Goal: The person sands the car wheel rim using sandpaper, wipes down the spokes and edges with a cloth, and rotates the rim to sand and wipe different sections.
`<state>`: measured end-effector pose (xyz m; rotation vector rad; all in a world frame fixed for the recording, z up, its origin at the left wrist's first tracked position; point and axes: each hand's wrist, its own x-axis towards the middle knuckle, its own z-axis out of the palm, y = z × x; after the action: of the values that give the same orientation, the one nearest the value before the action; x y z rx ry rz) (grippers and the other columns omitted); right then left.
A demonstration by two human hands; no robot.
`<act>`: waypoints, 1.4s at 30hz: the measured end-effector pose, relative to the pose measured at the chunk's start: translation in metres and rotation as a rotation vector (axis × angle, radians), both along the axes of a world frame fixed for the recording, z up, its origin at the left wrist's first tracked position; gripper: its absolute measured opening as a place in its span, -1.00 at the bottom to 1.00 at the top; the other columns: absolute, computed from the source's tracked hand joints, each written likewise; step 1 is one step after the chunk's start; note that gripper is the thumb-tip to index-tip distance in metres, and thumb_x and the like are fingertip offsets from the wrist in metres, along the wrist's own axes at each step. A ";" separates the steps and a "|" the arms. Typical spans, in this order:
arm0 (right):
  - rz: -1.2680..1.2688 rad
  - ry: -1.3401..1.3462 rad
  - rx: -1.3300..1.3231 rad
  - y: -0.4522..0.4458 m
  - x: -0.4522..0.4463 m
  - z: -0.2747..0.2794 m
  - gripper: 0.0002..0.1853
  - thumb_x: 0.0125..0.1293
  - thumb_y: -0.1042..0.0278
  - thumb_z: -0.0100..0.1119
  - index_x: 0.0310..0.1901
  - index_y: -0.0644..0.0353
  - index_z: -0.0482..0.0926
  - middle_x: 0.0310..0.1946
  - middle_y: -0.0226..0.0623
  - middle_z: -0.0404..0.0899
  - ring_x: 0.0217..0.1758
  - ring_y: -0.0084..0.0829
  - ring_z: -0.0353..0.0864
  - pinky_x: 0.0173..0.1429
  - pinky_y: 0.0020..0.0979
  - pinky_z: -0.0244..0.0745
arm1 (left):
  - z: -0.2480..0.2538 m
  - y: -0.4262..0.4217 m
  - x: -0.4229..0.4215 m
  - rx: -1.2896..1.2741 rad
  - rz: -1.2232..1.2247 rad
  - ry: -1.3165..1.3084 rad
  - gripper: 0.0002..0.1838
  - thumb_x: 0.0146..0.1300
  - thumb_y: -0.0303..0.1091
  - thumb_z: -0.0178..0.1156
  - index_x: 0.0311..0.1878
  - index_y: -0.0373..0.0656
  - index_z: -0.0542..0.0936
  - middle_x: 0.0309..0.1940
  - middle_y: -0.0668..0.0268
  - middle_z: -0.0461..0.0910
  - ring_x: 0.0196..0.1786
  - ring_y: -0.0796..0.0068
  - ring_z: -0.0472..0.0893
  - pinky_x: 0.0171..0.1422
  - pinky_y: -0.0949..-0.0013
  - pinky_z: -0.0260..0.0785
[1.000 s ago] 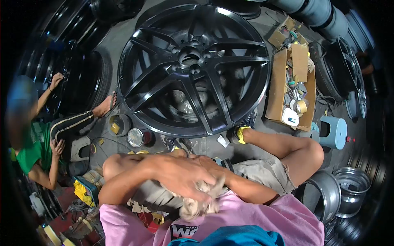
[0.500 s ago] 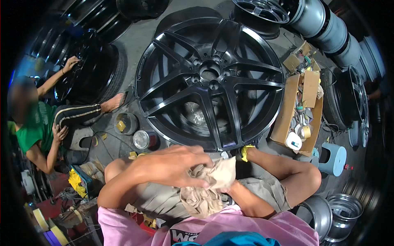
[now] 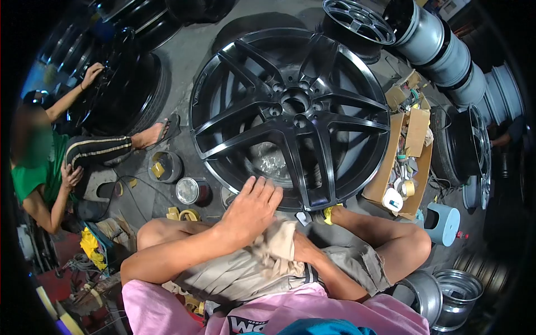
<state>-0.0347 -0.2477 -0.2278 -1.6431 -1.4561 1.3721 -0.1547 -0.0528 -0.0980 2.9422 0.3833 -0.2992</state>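
A large black alloy wheel [image 3: 291, 142] with double spokes and a bare metal lip lies face up before me. My left hand [image 3: 252, 209] is at its near rim, fingers stretched out and palm down; whether the fingertips touch the rim I cannot tell. In my lap, my right hand [image 3: 303, 247] grips a crumpled beige rag [image 3: 279, 240], which hangs partly blurred below my left hand. The right fingers are mostly hidden behind the cloth.
At left sits another person in a green shirt [image 3: 39, 162], one hand on a dark wheel [image 3: 111, 95]. A cardboard box of supplies [image 3: 385, 164], a paint can [image 3: 188, 191], a blue stool [image 3: 444, 223] and stacked rims [image 3: 446, 61] stand around.
My left hand has let go of the rag and moved forward to the wheel's near rim, its fingers straightening. The rag has dropped slightly in my right hand.
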 end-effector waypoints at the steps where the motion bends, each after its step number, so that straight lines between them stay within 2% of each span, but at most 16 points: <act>1: 0.001 -0.098 -0.042 -0.001 0.003 -0.012 -0.58 0.34 0.05 0.36 -0.01 0.28 0.75 -0.07 0.11 0.80 0.05 0.05 0.81 0.15 -0.03 0.66 | 0.003 0.006 -0.001 -0.066 0.013 -0.009 -0.17 0.41 0.01 0.37 0.52 -0.40 0.39 0.45 -0.13 0.49 0.58 -0.12 0.41 0.76 -0.12 0.08; 4: 0.080 -0.325 -0.245 -0.002 0.009 -0.019 -0.69 0.32 0.28 0.26 -0.06 0.34 0.77 -0.12 0.21 0.79 0.03 0.17 0.80 0.14 0.07 0.68 | 0.023 0.023 -0.008 -0.210 0.071 -0.009 -0.28 0.43 -0.07 0.36 0.45 -0.42 0.47 0.41 -0.13 0.55 0.56 -0.11 0.45 0.74 -0.10 0.14; 5: 0.154 -0.450 -0.404 0.001 0.010 -0.017 -0.72 0.30 0.40 0.20 -0.09 0.39 0.77 -0.13 0.26 0.77 0.03 0.23 0.80 0.14 0.12 0.68 | 0.036 0.034 -0.007 -0.325 0.066 -0.105 -0.49 0.49 -0.13 0.31 0.29 -0.36 0.59 0.22 -0.09 0.66 0.36 -0.08 0.63 0.52 -0.06 0.40; 8: 0.142 -0.389 -0.327 -0.004 0.002 -0.030 -0.72 0.24 0.52 0.11 -0.14 0.45 0.76 -0.11 0.33 0.75 0.08 0.29 0.78 0.18 0.12 0.68 | 0.073 0.063 0.029 -0.546 0.185 -0.152 -0.66 0.55 -0.15 0.25 0.07 -0.29 0.65 0.02 -0.04 0.68 0.12 -0.10 0.72 0.23 -0.08 0.53; 12: 0.144 -0.360 -0.278 0.003 -0.004 -0.030 -0.72 0.29 0.47 0.11 -0.14 0.44 0.76 -0.09 0.36 0.74 0.10 0.30 0.75 0.18 0.16 0.65 | 0.053 0.079 0.093 -0.379 0.185 -0.439 -0.65 0.63 -0.17 0.13 -0.13 -0.31 0.63 -0.11 -0.05 0.67 -0.09 -0.24 0.70 0.04 -0.15 0.54; 13: 0.138 -0.306 -0.317 -0.001 -0.002 -0.049 -0.55 0.36 0.04 0.29 -0.08 0.38 0.78 -0.07 0.34 0.73 0.11 0.29 0.72 0.23 0.11 0.59 | 0.041 0.081 0.106 -0.373 0.184 -0.448 -0.65 0.63 -0.17 0.13 -0.13 -0.31 0.63 -0.11 -0.05 0.67 -0.09 -0.24 0.70 0.04 -0.15 0.54; 16: 0.089 -0.218 -0.327 -0.005 0.011 -0.050 -0.62 0.36 0.22 0.22 -0.09 0.47 0.74 -0.06 0.38 0.72 0.11 0.32 0.72 0.21 0.16 0.61 | 0.014 0.083 0.141 -0.246 0.097 -0.289 -0.62 0.64 -0.17 0.08 -0.09 -0.35 0.67 -0.11 -0.11 0.71 -0.07 -0.25 0.74 0.08 -0.16 0.59; 20: 0.009 -0.155 -0.346 -0.018 0.027 -0.059 -0.51 0.34 0.05 0.32 -0.06 0.44 0.75 -0.08 0.38 0.72 0.10 0.33 0.72 0.20 0.15 0.60 | 0.008 0.085 0.174 -0.133 0.093 -0.022 -0.53 0.62 -0.16 0.02 -0.11 -0.37 0.77 -0.22 -0.20 0.79 -0.09 -0.17 0.82 0.18 -0.11 0.65; 24: -0.028 -0.091 -0.355 -0.033 0.025 -0.098 -0.43 0.34 -0.14 0.34 0.01 0.32 0.77 0.01 0.28 0.75 0.14 0.23 0.74 0.23 0.05 0.60 | 0.013 0.109 0.193 -0.699 0.512 0.034 -0.50 0.64 -0.13 0.04 -0.07 -0.46 0.73 -0.35 -0.04 0.79 -0.44 0.15 0.83 -0.33 0.16 0.74; 26: 0.069 -0.116 -0.344 -0.031 0.014 -0.100 -0.49 0.36 -0.06 0.31 0.02 0.31 0.76 0.04 0.29 0.73 0.16 0.24 0.72 0.23 0.07 0.59 | 0.005 0.112 0.178 -1.030 0.617 -0.237 -0.48 0.66 -0.09 0.07 -0.10 -0.49 0.69 -0.49 0.14 0.72 -0.48 0.26 0.82 -0.49 0.32 0.68; 28: -0.050 -0.129 -0.280 -0.035 -0.002 -0.096 -0.62 0.35 0.15 0.31 -0.05 0.34 0.78 -0.02 0.31 0.73 0.14 0.19 0.75 0.18 0.08 0.64 | 0.004 0.113 0.175 -0.941 0.653 -0.208 -0.47 0.66 -0.12 0.07 0.13 -0.57 0.65 -0.54 0.10 0.72 -0.46 0.18 0.84 -0.50 0.30 0.69; 30: 0.123 -0.147 -0.193 -0.042 -0.016 -0.111 -0.69 0.36 0.23 0.28 -0.07 0.31 0.79 -0.01 0.22 0.76 0.15 0.17 0.76 0.21 0.05 0.66 | 0.011 0.109 0.171 -0.675 0.481 -0.118 -0.45 0.69 -0.05 0.06 -0.15 -0.46 0.66 -0.57 0.18 0.63 -0.53 0.30 0.79 -0.47 0.31 0.62; 35: 0.173 -0.293 -0.373 -0.037 -0.028 -0.126 -0.66 0.41 0.19 0.23 0.05 0.20 0.78 0.04 0.09 0.79 0.11 0.13 0.79 0.17 0.05 0.67 | -0.004 0.107 0.167 -0.130 0.158 -0.242 -0.55 0.60 -0.05 0.14 -0.06 -0.31 0.77 -0.27 -0.17 0.73 -0.04 -0.34 0.69 0.11 -0.15 0.55; 37: 0.158 -0.432 -0.498 -0.026 -0.026 -0.129 -0.67 0.40 0.16 0.22 0.03 0.17 0.78 0.00 0.09 0.79 0.05 0.19 0.79 0.12 0.11 0.67 | 0.001 0.114 0.164 -0.125 0.148 -0.256 -0.55 0.60 -0.05 0.14 -0.10 -0.29 0.78 -0.27 -0.15 0.75 -0.05 -0.30 0.72 0.14 -0.15 0.57; 39: 0.131 -0.668 -0.472 -0.024 -0.018 -0.132 -0.64 0.44 0.17 0.16 0.10 0.15 0.77 0.29 0.05 0.55 0.32 0.09 0.56 0.30 0.06 0.54 | 0.013 0.121 0.161 -0.143 0.151 -0.271 -0.56 0.60 -0.05 0.15 -0.14 -0.25 0.79 -0.29 -0.13 0.76 -0.07 -0.26 0.74 0.17 -0.15 0.59; 42: 0.024 -0.878 -0.478 -0.024 -0.012 -0.137 -0.61 0.49 0.15 0.12 0.16 0.15 0.78 0.44 0.00 0.40 0.47 0.04 0.38 0.37 0.02 0.42 | 0.023 0.133 0.143 -0.166 0.104 -0.383 -0.55 0.65 -0.07 0.15 -0.09 -0.34 0.72 -0.53 0.04 0.64 -0.44 0.10 0.73 -0.21 0.14 0.53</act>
<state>-0.0462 -0.2717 -0.3645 -2.7770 -1.6512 1.0932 -0.0118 0.0807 -0.0751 2.7194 0.4296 0.2323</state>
